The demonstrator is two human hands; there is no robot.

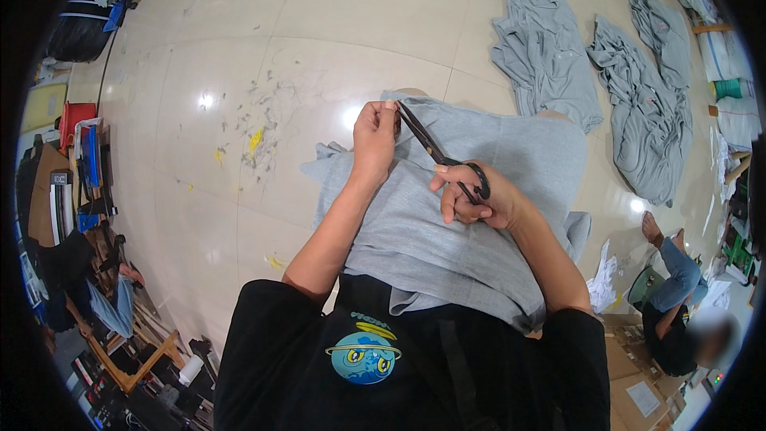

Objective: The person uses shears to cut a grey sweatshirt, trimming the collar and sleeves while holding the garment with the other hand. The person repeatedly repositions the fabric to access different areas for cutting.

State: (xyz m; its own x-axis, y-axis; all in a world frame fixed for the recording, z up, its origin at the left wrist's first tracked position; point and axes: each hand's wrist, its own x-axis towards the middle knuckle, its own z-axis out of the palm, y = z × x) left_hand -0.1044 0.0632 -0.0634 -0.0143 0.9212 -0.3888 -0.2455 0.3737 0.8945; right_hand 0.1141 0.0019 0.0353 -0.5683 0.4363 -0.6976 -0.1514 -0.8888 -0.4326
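Grey knit fabric (455,247) is spread over my lap, its far edge bunched near the scissors. My left hand (373,140) pinches the fabric's upper left edge between thumb and fingers. Black-handled scissors (431,146) are held in my right hand (475,195), with fingers through the handle loops. Their dark blades point up and left, and the tips reach the fabric edge right beside my left fingertips. Whether the blades are parted at the tip is too small to tell.
Piles of grey garments (550,56) lie on the tiled floor ahead and to the right, with another heap (650,128) farther right. Grey and yellow scraps (257,142) litter the floor at left. A co-worker (678,303) sits at lower right beside cardboard boxes (638,395); another person (88,287) is at far left.
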